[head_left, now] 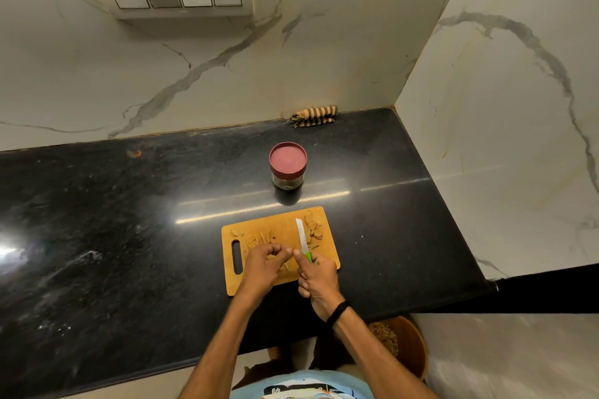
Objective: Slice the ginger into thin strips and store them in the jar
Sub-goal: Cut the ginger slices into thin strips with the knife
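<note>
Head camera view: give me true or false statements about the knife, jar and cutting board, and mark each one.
1. The right hand holds the knife. True.
2. The jar is open. False: its red lid is on.
3. The jar stands on the cutting board. False: it stands on the counter beyond it.
4. Ginger pieces lie on the board right of the knife. True.
5. A striped cloth lies by the back wall. True.

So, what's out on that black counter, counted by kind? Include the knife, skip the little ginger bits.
cutting board: 1
knife: 1
jar: 1
striped cloth: 1
Total: 4
</note>
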